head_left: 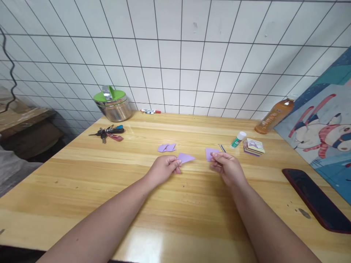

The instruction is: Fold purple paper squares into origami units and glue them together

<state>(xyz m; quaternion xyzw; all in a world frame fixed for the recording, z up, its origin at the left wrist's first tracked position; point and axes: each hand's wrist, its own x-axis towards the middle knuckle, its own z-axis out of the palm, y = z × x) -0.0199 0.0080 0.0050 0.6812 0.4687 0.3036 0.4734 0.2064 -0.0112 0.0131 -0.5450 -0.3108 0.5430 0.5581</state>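
Observation:
My left hand (164,168) is closed, pinching a purple paper triangle (185,157) between thumb and fingers, its point facing right. Over on the right, my right hand (226,166) has thumb and forefinger together at the lower right edge of a squarish purple piece of paper (210,152); the fingers cover part of it. Beyond my left hand, several folded purple paper pieces (166,147) lie grouped on the wooden table (175,212).
Behind my right hand are a dark pen-like stick (222,148), a glue stick (238,140) and a paper stack (253,146). A phone (318,199) and tilted bottle (275,116) are at right. Keys (108,132), a green-lidded pot (114,106) and markers (150,111) sit farther back.

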